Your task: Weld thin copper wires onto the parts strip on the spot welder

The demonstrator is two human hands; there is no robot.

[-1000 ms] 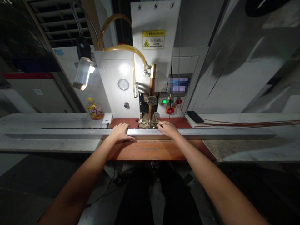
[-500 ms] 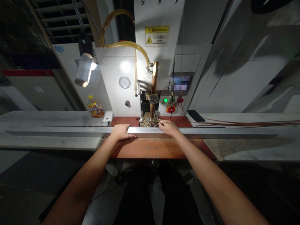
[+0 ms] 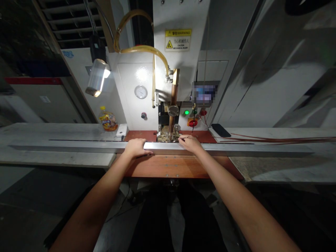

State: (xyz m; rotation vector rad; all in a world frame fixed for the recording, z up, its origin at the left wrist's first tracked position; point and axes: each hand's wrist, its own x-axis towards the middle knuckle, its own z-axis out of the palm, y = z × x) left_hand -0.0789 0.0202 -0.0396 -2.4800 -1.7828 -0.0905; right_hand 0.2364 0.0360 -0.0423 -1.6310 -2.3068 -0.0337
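Observation:
A long silver metal bar lies crosswise in front of a welding-type machine with a copper-coloured vertical rod. My left hand is closed around the bar, left of the rod, with the thumb along its near side. Just right of the rod's lower end, my right hand rests at the bar's back edge. Its fingers pinch a thin dark stick-like piece, whose kind is too small to tell. The rod's foot meets a brass-coloured fixture behind the bar.
The bar crosses a reddish-brown board and grey side tables. At the back left stand a yellow-capped bottle and a white box. A black phone and thin brown rods lie at right. A lamp hangs upper left.
The whole scene sits slightly farther right in the picture. Both hands keep their places on the bar, and the rod looks unchanged.

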